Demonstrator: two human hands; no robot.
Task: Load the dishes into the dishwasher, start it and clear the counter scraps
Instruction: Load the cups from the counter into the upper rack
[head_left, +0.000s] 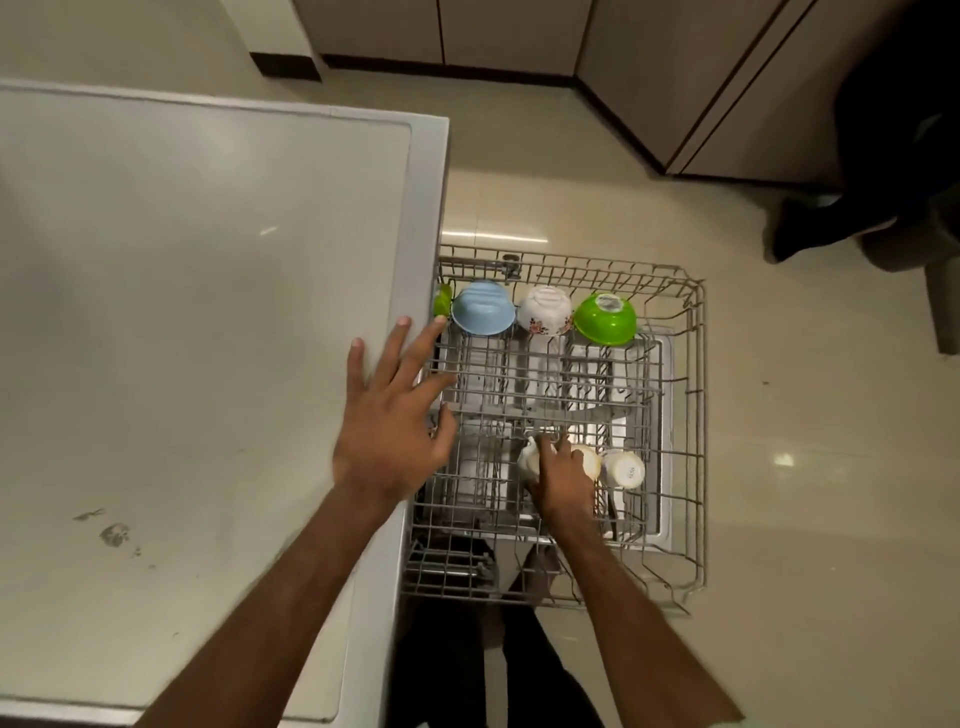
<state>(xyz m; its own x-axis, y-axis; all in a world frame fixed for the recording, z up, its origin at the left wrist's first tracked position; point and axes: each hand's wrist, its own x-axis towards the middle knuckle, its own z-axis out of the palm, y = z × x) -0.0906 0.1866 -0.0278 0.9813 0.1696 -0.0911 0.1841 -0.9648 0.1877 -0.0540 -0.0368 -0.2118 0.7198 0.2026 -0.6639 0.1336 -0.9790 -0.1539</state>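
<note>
- Left hand (387, 415): bare, motion-blurred; nails (402, 322) short with pale tips.
- Right hand (563, 480): bare, detail soft.
- Forearms (291, 582): both bare from the wrist down to the frame bottom.
- Sleeve edge (730, 723): thin pale sliver on the right arm at the bottom edge; exact colour unclear.
- Trousers (457, 670): dark, black-looking, plain, seen between the arms.

1. We read this as a home kitchen.
2. A pulled-out wire dishwasher rack (696, 395) holds an upturned blue bowl (482, 314), floral bowl (544, 310) and green bowl (605, 318) along its far edge, with cream cups (626, 468) nearer us.
3. A pale counter (208, 312) runs along the rack's left edge.
4. Base cabinets (675, 78) with dark kickboards stand on glossy floor tiles (805, 441).
</note>
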